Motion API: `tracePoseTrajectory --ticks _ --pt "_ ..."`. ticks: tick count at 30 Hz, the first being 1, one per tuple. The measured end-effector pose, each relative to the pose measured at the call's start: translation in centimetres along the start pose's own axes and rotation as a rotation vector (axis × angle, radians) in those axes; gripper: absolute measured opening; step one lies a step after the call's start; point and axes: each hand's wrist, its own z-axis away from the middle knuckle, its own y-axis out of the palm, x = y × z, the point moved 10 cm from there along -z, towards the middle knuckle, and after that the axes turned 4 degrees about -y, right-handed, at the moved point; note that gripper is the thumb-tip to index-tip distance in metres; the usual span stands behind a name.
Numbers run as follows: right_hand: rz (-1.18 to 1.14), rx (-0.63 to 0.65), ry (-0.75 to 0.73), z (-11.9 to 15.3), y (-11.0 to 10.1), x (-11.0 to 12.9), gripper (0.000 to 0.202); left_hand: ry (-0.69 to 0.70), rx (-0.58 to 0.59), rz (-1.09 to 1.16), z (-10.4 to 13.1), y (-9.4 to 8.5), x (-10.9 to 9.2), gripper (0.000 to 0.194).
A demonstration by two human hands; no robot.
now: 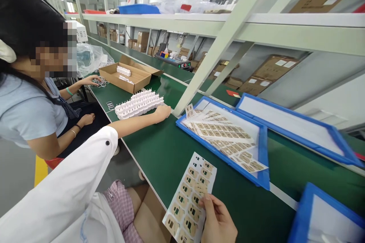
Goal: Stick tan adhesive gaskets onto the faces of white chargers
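Note:
My right hand (218, 218) grips the lower right edge of a sheet of tan stickers (186, 201), thumb on top. The stickers have small dark cut-outs, and a few spots near the sheet's top are bare. My left arm stretches across the green bench, and my left hand (163, 114) is closed at the right end of the rows of white plastic parts (139, 104). Its fingertips are turned away, so anything in them is hidden. The white parts stand side by side with small prongs pointing up.
A blue tray (264, 159) holds more sticker sheets (225, 131). Other blue trays (293, 127) lie behind and to the right. A shelf post (213, 49) slants down to the bench. At left, a co-worker (31, 106) reaches toward metal frames (99, 82) beside an open carton (141, 83).

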Motion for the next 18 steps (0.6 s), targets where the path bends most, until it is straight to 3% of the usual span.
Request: tracePoseTrajectory --ticks 5,10,13,18 --pt "0.004 -0.008 -0.015 -0.1 0.3 0.3 0.058 -0.051 0.015 -0.047 2.8 0.0 -0.1 0.041" --pt "0.038 0.010 0.031 -0.2 0.5 0.0 0.059 -0.051 -0.071 -0.076 4.6 -1.6 -0.1 0.042" --pt "0.064 0.040 0.024 -0.3 0.8 -0.1 0.061 -0.018 -0.109 -0.091 6.0 -2.3 -0.2 0.041" --pt "0.054 0.030 0.012 -0.4 0.8 -0.2 0.059 0.083 -0.064 -0.074 8.5 -1.5 0.3 0.040"
